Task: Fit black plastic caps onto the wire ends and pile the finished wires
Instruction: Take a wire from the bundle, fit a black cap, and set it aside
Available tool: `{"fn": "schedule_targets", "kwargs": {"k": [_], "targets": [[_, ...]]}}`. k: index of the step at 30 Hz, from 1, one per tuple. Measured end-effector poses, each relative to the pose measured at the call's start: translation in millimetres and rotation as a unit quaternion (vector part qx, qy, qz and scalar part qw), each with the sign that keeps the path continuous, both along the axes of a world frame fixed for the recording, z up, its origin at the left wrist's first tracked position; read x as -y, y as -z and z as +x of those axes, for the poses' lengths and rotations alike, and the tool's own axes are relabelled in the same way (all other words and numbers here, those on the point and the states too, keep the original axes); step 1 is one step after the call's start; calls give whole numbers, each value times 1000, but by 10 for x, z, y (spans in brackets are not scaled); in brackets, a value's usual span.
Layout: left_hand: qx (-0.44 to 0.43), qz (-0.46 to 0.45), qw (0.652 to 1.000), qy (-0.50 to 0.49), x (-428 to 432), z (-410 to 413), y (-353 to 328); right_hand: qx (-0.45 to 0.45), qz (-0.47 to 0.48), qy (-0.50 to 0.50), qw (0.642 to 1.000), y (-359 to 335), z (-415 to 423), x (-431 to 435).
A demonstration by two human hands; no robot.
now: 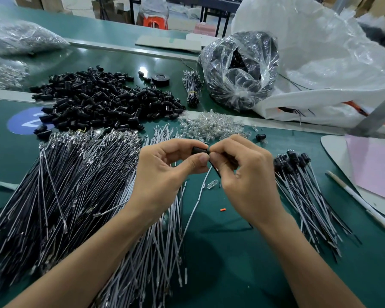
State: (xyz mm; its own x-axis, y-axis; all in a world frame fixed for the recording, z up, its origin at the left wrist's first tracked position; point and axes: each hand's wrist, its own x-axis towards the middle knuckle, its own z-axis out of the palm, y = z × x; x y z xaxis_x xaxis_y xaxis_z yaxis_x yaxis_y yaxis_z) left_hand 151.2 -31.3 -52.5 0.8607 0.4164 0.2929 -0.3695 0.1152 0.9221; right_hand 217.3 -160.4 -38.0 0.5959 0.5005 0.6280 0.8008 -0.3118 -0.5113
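A black cap (200, 150) is pinched in the left hand (165, 174), the wire (201, 187) in the right hand (247, 172), beside the finished pile (302, 187); both should be kept aligned and pressed fully home

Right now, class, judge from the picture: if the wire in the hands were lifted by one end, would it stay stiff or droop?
Probably droop a little: the wire hangs in a gentle curve below the right hand. It looks thin, so likely light. The finished wires lie fairly straight, so it is likely springy, not limp.
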Motion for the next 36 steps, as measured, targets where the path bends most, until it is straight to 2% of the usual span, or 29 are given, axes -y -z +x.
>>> {"fn": "schedule_targets", "kwargs": {"k": [3,8,25,36], "targets": [[0,16,999,-34,-35,29,0,2,-16,5,1000,-24,11,-33],[1,81,995,-59,-80,27,9,77,-44,35,995,-32,27,4],[-23,67,997,-27,-35,26,27,-66,52,46,995,-56,35,35],[-13,113,992,-53,-37,31,58,7,-15,29,999,-19,19,30]]}}
